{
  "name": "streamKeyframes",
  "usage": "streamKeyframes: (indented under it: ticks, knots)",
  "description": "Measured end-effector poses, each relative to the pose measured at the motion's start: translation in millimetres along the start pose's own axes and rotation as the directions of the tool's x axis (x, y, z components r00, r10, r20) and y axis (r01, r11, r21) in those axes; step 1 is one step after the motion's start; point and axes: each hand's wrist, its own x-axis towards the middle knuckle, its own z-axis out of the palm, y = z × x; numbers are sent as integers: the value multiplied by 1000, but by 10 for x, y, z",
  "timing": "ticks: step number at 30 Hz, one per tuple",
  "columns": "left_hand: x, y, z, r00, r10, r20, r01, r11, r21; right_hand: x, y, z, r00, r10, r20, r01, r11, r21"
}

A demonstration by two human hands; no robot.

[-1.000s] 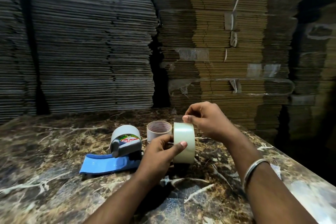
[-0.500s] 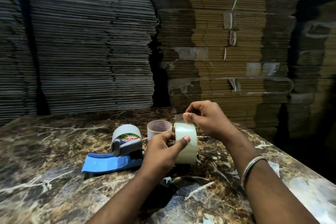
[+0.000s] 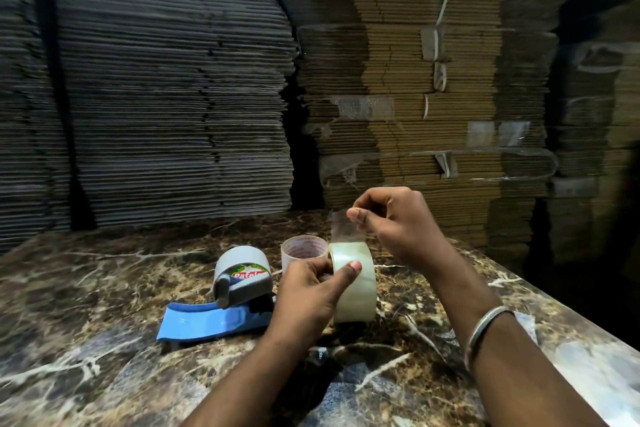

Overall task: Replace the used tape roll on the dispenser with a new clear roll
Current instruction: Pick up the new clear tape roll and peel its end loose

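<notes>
My left hand (image 3: 311, 291) grips a new clear tape roll (image 3: 356, 284), held on edge just above the marble table (image 3: 104, 305). My right hand (image 3: 391, 222) pinches the roll's loose end, and a short clear strip (image 3: 341, 230) stretches up from the roll to my fingertips. The dispenser (image 3: 239, 291) lies left of my hands, with a blue handle, a grey body and a roll with a red and green label on it. An empty used core (image 3: 304, 248) stands upright behind the clear roll.
Tall stacks of flattened cardboard (image 3: 173, 97) rise right behind the table. More strapped brown stacks (image 3: 415, 97) stand at the back right. The table's right edge (image 3: 554, 305) runs diagonally, with dark floor beyond. A metal bangle (image 3: 485, 326) circles my right wrist.
My right hand has lifted up and away from the roll, peeling a short strip of clear tape free. My left hand keeps the roll in place.
</notes>
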Motion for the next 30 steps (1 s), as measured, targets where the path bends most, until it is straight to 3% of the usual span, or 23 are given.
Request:
streamKeyframes:
  ticks: [10, 14, 19, 30]
  knots:
    - [11, 23, -51, 994, -51, -96, 49, 999, -22, -5, -36, -23, 991, -110, -79, 117, 989, 92]
    - [-32, 136, -125, 995, -17, 97, 12, 999, 43, -7, -19, -47, 994, -79, -69, 85, 993, 88]
    - [-72, 227, -229, 931, -27, 365, 27, 1000, 6, -5, 14, -76, 999, 28, 42, -35, 983, 181]
    - [-120, 251, -225, 886, -65, 459, 76, 997, -7, 15, 111, -58, 991, 63, 114, -85, 976, 198]
